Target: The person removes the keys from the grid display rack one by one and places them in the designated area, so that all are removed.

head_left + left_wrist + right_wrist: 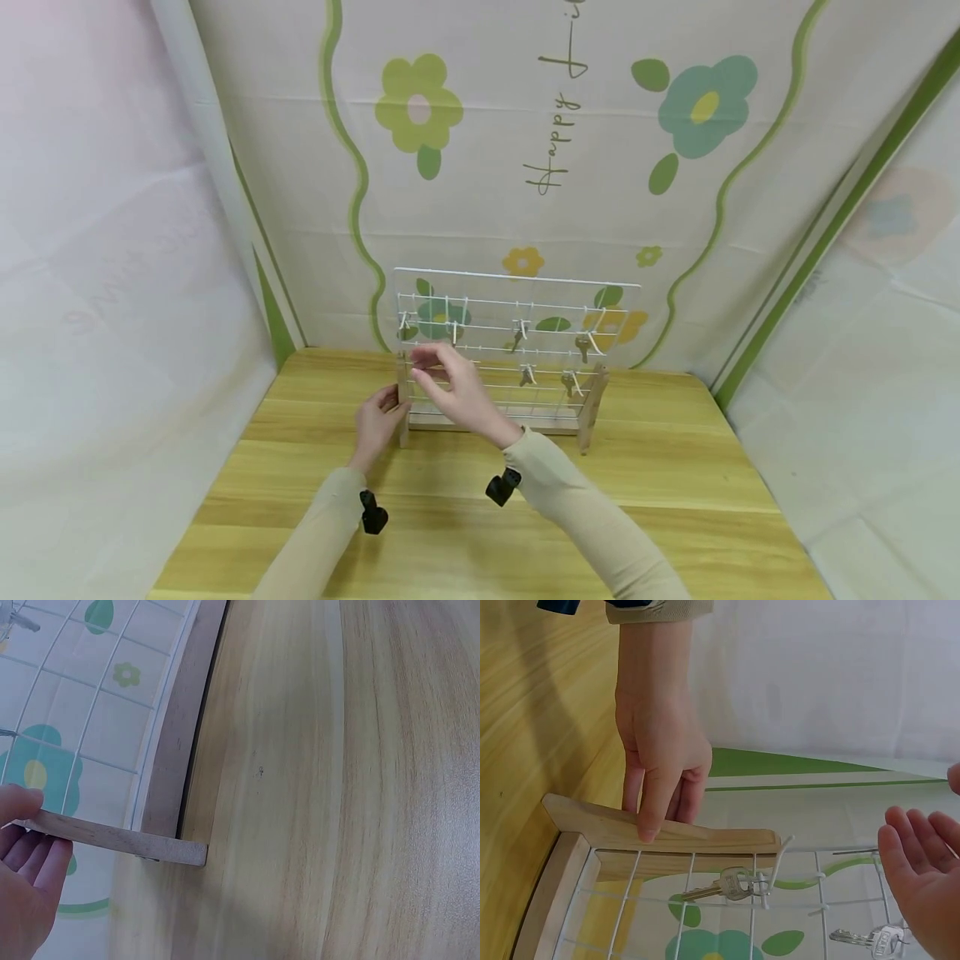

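A white wire grid rack [517, 277] stands upright on wooden side supports, with several keys hanging from white hooks. My left hand [377, 427] grips the left wooden support [120, 838], thumb on one side and fingers on the other. In front of the grid's left part, my right hand [467, 398] is raised with its fingers loosely bent and nothing visible in them. The right wrist view shows a silver key [731, 885] on a hook close to the left support. Another key [870, 941] hangs nearer the right hand's fingers [911, 847].
The rack rests on a wood-grain table [442, 517] near its back edge. Behind it hangs a white cloth [480, 208] printed with flowers, and white cloth sides [112, 333] flank the table. The right wooden support [592, 410] stands at the rack's other end.
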Tool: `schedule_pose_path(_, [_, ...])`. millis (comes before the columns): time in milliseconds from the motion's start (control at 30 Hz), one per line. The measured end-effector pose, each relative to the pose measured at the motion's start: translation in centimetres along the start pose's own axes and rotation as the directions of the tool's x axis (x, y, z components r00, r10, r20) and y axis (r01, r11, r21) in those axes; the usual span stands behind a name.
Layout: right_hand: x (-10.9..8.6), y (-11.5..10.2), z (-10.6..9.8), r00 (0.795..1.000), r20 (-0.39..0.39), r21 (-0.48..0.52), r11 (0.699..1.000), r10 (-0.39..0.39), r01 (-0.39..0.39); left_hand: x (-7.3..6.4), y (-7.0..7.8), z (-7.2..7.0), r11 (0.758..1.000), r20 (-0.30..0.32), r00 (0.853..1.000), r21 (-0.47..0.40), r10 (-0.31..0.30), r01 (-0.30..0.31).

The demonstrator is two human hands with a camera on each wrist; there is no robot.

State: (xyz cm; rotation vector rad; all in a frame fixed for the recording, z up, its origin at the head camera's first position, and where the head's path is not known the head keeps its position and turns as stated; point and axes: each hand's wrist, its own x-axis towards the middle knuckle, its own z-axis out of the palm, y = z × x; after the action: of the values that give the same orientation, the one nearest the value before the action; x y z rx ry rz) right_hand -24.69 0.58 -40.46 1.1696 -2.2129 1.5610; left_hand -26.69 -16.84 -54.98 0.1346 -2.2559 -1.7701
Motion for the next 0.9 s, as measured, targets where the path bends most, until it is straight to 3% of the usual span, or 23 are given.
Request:
schedule_pose_path(400, [1.9, 0.4, 1.8, 0.986, -0.149, 0.029, 0.997, 0.073, -0.069, 0.1, -0.2, -0.1, 1.0, -0.008, 1.0, 0.001, -0.021, 0.021])
schedule_pose_path(633, [2.6, 1.0, 3.3, 0.958, -0.279, 0.027, 0.997, 0.071, -0.067, 0.1, -0.2, 0.0, 1.0, -0.011, 1.0, 0.01, -0.007, 0.007])
schedule_pose_path(900, [3.8, 0.8, 3.9, 0.928, -0.351, -0.007, 0.99, 0.127, -0.138, 0.0, 0.1, 0.0, 0.999, 0.017, 0.999, 0.003, -0.04, 0.04])
